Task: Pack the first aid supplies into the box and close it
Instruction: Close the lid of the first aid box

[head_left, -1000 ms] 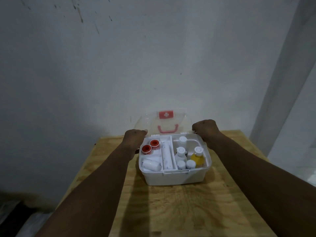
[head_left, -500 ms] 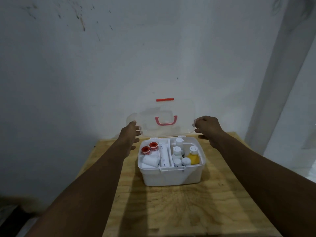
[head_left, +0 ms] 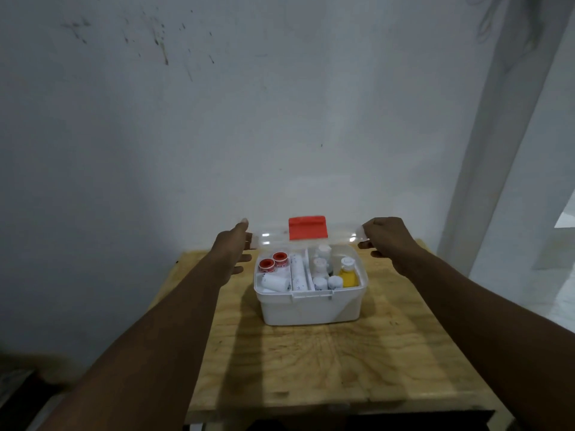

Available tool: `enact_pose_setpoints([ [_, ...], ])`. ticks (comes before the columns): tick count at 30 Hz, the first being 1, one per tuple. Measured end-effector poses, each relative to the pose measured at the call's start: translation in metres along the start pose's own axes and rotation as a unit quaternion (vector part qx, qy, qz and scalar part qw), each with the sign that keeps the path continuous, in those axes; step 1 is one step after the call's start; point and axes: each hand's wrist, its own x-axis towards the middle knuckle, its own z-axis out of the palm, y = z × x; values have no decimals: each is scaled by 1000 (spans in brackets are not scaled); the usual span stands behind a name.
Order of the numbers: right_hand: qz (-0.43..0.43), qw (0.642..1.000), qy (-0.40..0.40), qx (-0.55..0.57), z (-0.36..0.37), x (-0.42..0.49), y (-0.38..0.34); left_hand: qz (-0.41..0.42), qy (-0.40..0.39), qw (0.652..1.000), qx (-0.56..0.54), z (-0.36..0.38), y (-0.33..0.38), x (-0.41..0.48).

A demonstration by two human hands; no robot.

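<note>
Fingers of the left hand (head_left: pixel 231 248) and right hand (head_left: pixel 384 236) pinch the clear lid's (head_left: pixel 306 236) side edges, now swung forward from upright above the packed white box (head_left: pixel 311 309) on the counter (head_left: pixel 326 362), nearly closing it.

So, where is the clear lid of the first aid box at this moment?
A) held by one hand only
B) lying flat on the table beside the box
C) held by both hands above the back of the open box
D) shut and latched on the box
C: the left hand and right hand grip the two ends of the clear lid above the rear of the open white box.
</note>
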Motion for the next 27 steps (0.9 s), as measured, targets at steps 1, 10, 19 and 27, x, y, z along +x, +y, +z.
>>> enact_pose_setpoints([
  [1,-8,1000,-1,-9,0,-4,2,0,-3,1000,4,-2,-2,-1],
  [10,-84,989,10,-124,7,-23,11,17,-23,996,84,1,-12,-10],
  [19,-205,934,-94,-279,29,-43,0,158,-17,968,195,34,-20,-24],
  [27,-254,904,-107,-326,31,-48,23,207,24,943,259,41,-36,-29],
])
